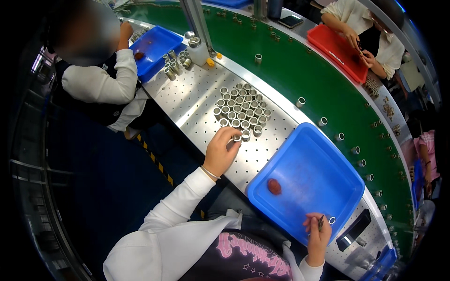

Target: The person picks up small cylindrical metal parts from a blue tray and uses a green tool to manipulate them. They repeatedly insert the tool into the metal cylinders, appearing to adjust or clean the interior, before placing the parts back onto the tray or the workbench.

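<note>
Red tray and dark phone beyond the green belt.

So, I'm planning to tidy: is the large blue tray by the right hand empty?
Not empty: the blue tray holds a reddish-brown lump, which lies on its floor toward the left corner.

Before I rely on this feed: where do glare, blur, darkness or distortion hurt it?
Head view: glare streaks the perforated metal table; head view: the co-worker's head, upper left, is blurred out; head view: the floor is very dark; head view: the picture bends toward its black rim; head view: left hand and right hand look fairly clear.
</note>
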A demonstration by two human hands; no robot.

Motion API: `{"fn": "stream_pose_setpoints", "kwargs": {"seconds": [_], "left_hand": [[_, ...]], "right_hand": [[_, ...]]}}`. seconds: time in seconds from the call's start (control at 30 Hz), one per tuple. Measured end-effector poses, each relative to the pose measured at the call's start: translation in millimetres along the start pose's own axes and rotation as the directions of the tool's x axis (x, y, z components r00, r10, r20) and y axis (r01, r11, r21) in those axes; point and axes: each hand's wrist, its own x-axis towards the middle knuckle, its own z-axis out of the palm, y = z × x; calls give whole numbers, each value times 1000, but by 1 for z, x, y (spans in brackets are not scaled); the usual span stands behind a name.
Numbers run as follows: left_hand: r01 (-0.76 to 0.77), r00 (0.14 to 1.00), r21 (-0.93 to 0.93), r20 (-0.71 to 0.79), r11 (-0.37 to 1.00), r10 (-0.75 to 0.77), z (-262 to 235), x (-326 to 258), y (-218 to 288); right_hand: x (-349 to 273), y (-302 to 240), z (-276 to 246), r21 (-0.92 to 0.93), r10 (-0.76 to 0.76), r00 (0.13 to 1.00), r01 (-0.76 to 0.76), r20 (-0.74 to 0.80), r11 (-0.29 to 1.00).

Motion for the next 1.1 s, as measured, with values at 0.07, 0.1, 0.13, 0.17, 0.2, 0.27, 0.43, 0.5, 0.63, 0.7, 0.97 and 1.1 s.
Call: {"fn": "stream_pose_setpoints", "kwargs": {"seconds": [0.07, 0.1, 0.13, 0.17, 0.2, 0.27, 0.43, 0.5, 0.63, 0.7, 0.97, 1.1], "left_hand": [[69, 998, -111, 9, 991, -69, -2, 0, 4], [88, 995, -161, -24, 983, -93, -3, -1, 6], [111, 991, -211, -52, 971, -124, -2, -4, 10], [131, 985, -261, -77, 956, -156, -2, -6, 14], [94, 986, -254, -109, 963, -126, -4, -7, 20], [-10, 999, -183, -35, 983, 3, -7, -11, 47], [14, 837, -354, 516, 935, 183, -2, -36, 116], [-24, 772, -429, 566, 903, 290, 8, -50, 128], [107, 587, -447, 749, 888, 307, 22, -56, 140], [7, 690, -495, 631, 869, 354, 29, -58, 137], [172, 773, -420, 619, 891, 142, 39, -49, 145], [652, 575, -485, 817, 582, 38, 46, -59, 147]], "right_hand": [[0, 2, 0, -9, -17, 1000, 17, 4, 1000], [-1, 7, -1, -16, -43, 999, 43, 5, 999], [-2, 9, -2, -27, -61, 998, 61, 9, 998], [-2, 9, -2, -27, -59, 998, 59, 3, 998], [-2, 6, -2, -27, -56, 998, 56, -3, 998], [-5, 4, -2, -64, -106, 994, 103, -40, 993], [-5, -20, 13, -204, -367, 930, 359, -1, 911], [-6, -32, 17, -226, -351, 936, 348, 27, 910], [-10, -20, 18, -254, -383, 923, 380, 38, 890], [-9, -11, 15, -284, -402, 914, 398, 45, 872], [0, -17, 1, 311, -66, 983, 118, -174, 943], [-1, -6, 0, 373, -132, 988, 152, -79, 916]]}}
